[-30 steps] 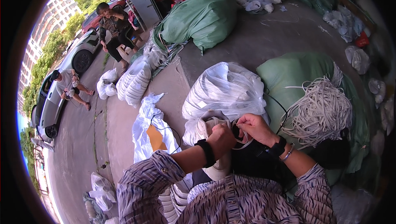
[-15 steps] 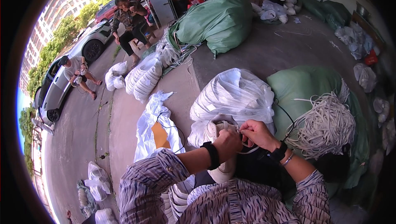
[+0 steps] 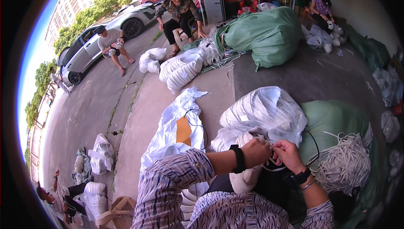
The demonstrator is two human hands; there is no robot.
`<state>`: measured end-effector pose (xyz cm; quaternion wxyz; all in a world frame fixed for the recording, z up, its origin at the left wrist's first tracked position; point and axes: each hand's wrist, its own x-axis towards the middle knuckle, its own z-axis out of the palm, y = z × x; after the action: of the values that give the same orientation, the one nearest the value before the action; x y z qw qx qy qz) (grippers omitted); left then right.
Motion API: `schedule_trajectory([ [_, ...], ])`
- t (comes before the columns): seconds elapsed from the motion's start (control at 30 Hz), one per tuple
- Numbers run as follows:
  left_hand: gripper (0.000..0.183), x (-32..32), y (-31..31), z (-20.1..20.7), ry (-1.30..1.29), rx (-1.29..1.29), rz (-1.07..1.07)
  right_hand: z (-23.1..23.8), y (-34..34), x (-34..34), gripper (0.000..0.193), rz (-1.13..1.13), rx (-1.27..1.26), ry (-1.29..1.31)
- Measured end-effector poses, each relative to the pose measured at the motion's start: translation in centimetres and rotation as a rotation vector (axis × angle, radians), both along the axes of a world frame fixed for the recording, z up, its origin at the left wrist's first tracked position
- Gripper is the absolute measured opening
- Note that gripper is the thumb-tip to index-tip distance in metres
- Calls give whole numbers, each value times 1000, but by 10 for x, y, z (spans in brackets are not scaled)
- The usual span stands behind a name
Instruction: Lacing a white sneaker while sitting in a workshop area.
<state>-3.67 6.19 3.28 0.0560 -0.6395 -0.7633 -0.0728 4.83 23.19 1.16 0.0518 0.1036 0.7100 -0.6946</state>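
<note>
A beige sneaker [image 3: 245, 179] rests on my lap, its opening turned away from me. My left hand [image 3: 256, 152] is closed over the sneaker's upper, its fingers pinching a pale shoelace [image 3: 274, 168]. Close beside it, my right hand [image 3: 289, 156] pinches the same shoelace between thumb and fingers. The fingertips of both hands nearly meet, and the eyelets are mostly hidden behind my left hand. A big tangle of pale laces [image 3: 343, 166] lies to the right of my right hand on a green sack [image 3: 332, 117].
Ahead lies a clear plastic bag of shoes [image 3: 263, 109]. To its left, a white sack [image 3: 164, 138] bears an orange patch. More shoe bags [image 3: 181, 71] and a large green sack [image 3: 265, 35] stand farther off. Several people sit around, one on a stool [image 3: 185, 33]; parked cars are beyond.
The view has swung left and down, so the scene sits farther right and a person at the lower left now shows. Both hands stay together at the sneaker, still pinching the shoelace.
</note>
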Motion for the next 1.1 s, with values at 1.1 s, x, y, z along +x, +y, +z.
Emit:
schedule_trajectory([
  [1.1, 24, -35, -29, 34, 1, -173, 8, 23, -19, -14, 10, 316, 1002, 487],
])
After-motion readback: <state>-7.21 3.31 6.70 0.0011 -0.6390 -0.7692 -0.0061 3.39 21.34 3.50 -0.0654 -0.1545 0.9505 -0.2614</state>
